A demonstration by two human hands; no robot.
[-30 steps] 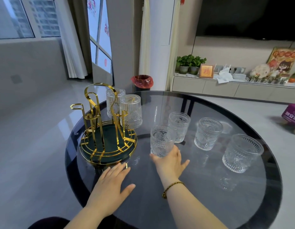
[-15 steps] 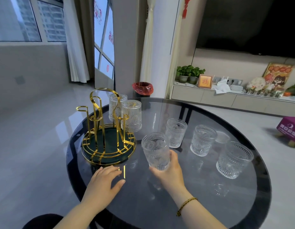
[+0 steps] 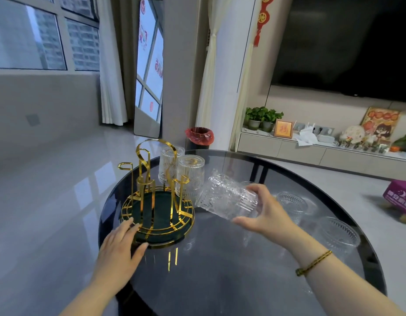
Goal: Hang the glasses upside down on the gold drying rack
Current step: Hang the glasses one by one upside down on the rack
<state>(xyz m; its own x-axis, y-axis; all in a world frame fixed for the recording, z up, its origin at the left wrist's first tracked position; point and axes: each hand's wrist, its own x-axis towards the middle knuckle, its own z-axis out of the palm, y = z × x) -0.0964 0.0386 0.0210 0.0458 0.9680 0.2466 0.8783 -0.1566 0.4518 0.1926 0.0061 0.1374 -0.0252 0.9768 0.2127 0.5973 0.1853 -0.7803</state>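
Currently on view:

- Surface (image 3: pixel 220 270): round, dark glass top, carrying the rack and the glasses.
- Gold drying rack (image 3: pixel 157 201): standing near the left edge of the surface; round dark green base ringed with gold wire, upright gold pegs and a looped handle rising from it.
- Hung glasses (image 3: pixel 189 174): two ribbed clear glasses sitting upside down on pegs at the far side of the rack, touching or nearly touching each other.
- Held glass (image 3: pixel 227 199): ribbed clear glass, lying tilted on its side in the air, just beside the right rim of the rack, clear of the surface.
- Right hand (image 3: pixel 268 210): grip closing around the held glass, thumb below and fingers over the top; a beaded bracelet (image 3: pixel 313 263) is circling the wrist.
- Left hand (image 3: pixel 120 247): lying flat with the grip open, fingertips touching the near left rim of the rack base.
- Remaining glasses (image 3: pixel 338 233): at least two standing mouth up toward the right edge of the surface, partly hidden behind the right hand.
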